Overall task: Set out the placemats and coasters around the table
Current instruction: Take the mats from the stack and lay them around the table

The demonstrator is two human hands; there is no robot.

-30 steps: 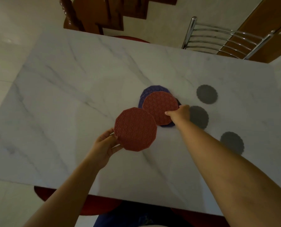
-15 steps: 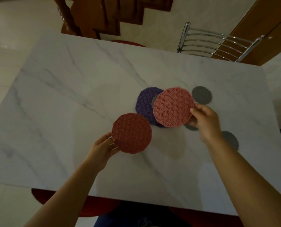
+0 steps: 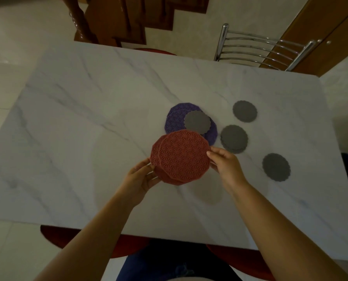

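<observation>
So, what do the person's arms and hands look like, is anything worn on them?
Both forearms are bare, with no sleeves in view. The left hand and right hand show no gloves, rings, watch or bracelets. Fingernails look short and unpainted.

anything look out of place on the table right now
One grey coaster lies on top of the purple placemat instead of on the marble table like the other three grey coasters. Nothing is at a seat yet: everything is bunched mid-table, and both hands hold two overlapped red placemats.
</observation>
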